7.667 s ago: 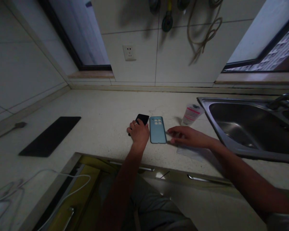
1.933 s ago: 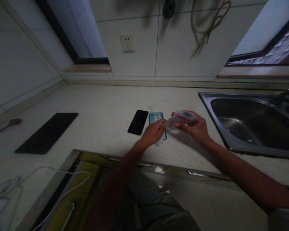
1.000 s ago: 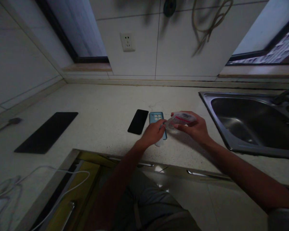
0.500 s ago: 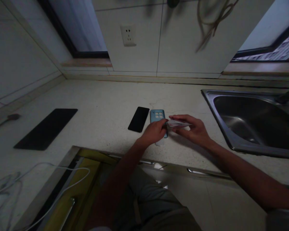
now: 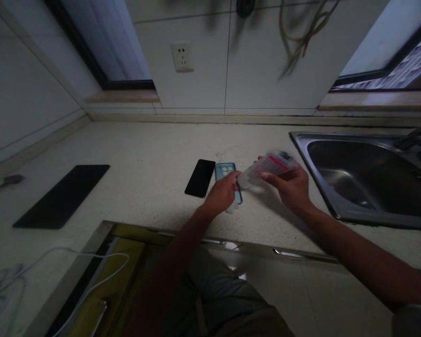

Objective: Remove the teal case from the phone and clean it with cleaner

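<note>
Above the counter, my right hand [image 5: 293, 187] grips a clear plastic packet [image 5: 271, 164] with a pink stripe and a dark patch, thumb on its near side. My left hand [image 5: 222, 191] is closed, its fingertips pinching the packet's left end. Partly hidden under the left hand lies a teal phone case [image 5: 225, 169] with camera cutouts at its far end. Just left of the case rests a black phone [image 5: 200, 178], dark face up. A small pale scrap [image 5: 232, 207] pokes out by the near end of the case.
The steel sink [image 5: 321, 187] is set into the counter [image 5: 154, 164] on the right. A dark flat panel [image 5: 61, 196] lies at the left, with a brown-headed tool [image 5: 13, 179] beyond it. A white cable [image 5: 101, 255] hangs over the counter's left front edge.
The packet has been tilted up, so its broad face with the pink stripe now shows. My right hand has turned and risen slightly; my left hand stays at the packet's left end.
</note>
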The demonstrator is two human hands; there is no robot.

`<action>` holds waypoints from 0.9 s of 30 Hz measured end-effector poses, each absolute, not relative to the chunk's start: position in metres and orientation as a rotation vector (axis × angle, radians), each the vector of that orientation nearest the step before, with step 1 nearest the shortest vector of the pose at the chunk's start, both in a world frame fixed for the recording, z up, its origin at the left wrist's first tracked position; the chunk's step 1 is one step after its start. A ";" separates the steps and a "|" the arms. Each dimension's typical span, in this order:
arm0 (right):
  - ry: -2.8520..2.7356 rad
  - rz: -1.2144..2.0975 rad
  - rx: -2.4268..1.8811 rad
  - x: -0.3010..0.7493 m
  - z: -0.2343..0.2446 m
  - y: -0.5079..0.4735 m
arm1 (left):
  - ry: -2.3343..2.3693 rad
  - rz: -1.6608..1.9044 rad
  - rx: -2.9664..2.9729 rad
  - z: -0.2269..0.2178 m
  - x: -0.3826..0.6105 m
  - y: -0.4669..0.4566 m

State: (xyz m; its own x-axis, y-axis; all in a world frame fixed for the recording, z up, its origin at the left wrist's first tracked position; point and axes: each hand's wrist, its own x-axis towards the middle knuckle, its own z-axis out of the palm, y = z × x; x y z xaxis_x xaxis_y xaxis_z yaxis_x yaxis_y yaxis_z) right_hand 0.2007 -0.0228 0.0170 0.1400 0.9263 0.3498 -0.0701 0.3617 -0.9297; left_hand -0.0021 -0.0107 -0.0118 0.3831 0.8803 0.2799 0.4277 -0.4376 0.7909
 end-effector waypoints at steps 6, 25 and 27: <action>-1.076 0.966 -0.817 0.199 0.026 -0.025 | 1.076 1.111 1.882 -0.008 -0.003 -0.015; -1.180 1.065 -0.769 0.191 0.026 -0.040 | 0.919 1.155 1.292 -0.013 0.007 -0.018; -1.229 1.079 -0.861 0.192 0.022 -0.040 | 1.005 1.222 1.318 -0.015 0.007 -0.017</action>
State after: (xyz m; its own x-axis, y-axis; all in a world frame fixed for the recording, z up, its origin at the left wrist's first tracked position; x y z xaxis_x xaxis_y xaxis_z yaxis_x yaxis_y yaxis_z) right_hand 0.1919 -0.0397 0.0222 0.0025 0.9562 0.2927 -0.1668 0.2890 -0.9427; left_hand 0.0069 -0.0169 -0.0153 0.1328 0.9829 0.1272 -0.0650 -0.1195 0.9907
